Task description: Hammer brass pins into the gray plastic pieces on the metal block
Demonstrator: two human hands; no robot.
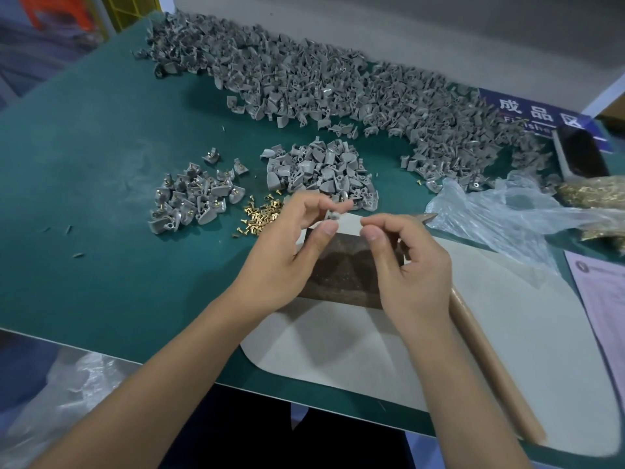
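left hand (284, 255) bare | right hand (409, 265) bare | forearms unsleeved | short nails

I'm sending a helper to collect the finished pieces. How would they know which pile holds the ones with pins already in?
Start from the dark metal block under the hands on the green table. Just beyond its far left corner lies a scatter of loose brass pins, and left of that sits a small gray pile. Unlike the other gray heaps, its pieces show brass heads.
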